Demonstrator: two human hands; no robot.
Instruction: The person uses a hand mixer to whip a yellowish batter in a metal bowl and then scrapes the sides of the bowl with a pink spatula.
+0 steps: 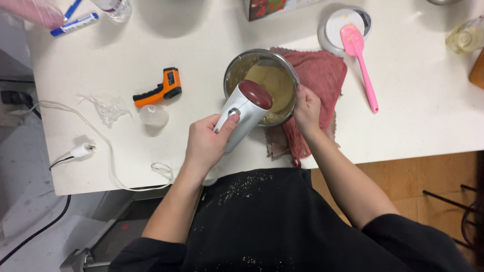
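Note:
My left hand grips a white hand mixer with a dark red end, held over a metal bowl. Tan batter fills the bowl. My right hand holds the bowl's right rim. The bowl rests on a dark pink towel on the white counter. The beaters are hidden under the mixer body.
A pink spatula lies on a round white scale. An orange infrared thermometer, a small clear lid, crumpled plastic wrap and a white cord with plug lie at left. A glass bottle stands far right.

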